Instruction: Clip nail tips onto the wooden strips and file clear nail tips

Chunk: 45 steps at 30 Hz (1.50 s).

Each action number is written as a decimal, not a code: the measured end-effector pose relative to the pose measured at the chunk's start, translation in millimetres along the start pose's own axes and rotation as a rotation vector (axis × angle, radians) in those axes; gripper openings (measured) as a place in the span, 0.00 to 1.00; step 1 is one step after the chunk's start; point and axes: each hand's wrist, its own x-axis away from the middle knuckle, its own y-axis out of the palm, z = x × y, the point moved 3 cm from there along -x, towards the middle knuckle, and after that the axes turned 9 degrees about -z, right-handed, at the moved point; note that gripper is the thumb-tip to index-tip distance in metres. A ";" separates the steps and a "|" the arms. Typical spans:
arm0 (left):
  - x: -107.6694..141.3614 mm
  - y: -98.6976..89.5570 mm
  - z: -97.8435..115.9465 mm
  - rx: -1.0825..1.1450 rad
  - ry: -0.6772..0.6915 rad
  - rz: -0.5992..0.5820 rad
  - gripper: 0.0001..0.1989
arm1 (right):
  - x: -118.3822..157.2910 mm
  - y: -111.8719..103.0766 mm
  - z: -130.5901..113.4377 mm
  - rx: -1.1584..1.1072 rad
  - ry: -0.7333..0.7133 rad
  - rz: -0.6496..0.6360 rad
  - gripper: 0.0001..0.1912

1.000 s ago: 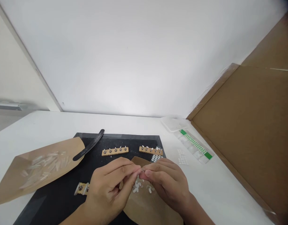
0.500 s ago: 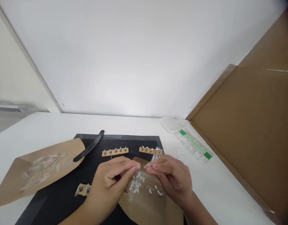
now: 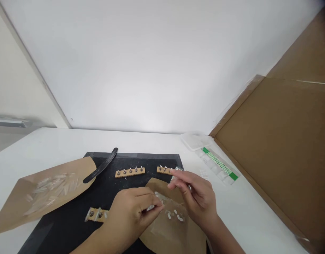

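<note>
My left hand (image 3: 137, 215) is over a brown paper-backed clear bag (image 3: 171, 234), thumb and forefinger pinched together. Whatever is between those fingertips is too small to make out. Small white oval pieces (image 3: 175, 213) show through the bag, partly covered by the left hand. My right hand (image 3: 195, 194) is closed, thumb against fingers, in front of the right wooden strip (image 3: 163, 170) with its metal studs. It covers part of that strip; anything in its fingertips is too small to name. White bits rest on the studs.
On the black mat (image 3: 104, 192) lie another studded strip (image 3: 130, 172) and a third strip (image 3: 95, 214) bearing clear pieces. A black nail file (image 3: 101, 165) overlaps a brown bag of clear nail tips (image 3: 12, 208). At right are a green-and-clear packet (image 3: 220, 162) and a cardboard wall (image 3: 279, 148).
My hands have moved apart. The left went down and slightly right over the bag; the right rose a little towards the right strip, hiding more of it.
</note>
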 end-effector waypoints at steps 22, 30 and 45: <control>1.2 7.2 -2.4 -0.165 0.077 -0.136 0.15 | 3.0 9.6 7.4 -0.300 0.094 -0.045 0.16; -1.3 -1.0 9.9 0.288 -0.001 -0.179 0.17 | 4.8 8.1 9.4 -0.260 0.133 -0.053 0.17; -2.6 10.5 1.2 1.095 -0.464 -0.165 0.20 | 4.8 12.8 2.6 -0.188 0.072 -0.163 0.19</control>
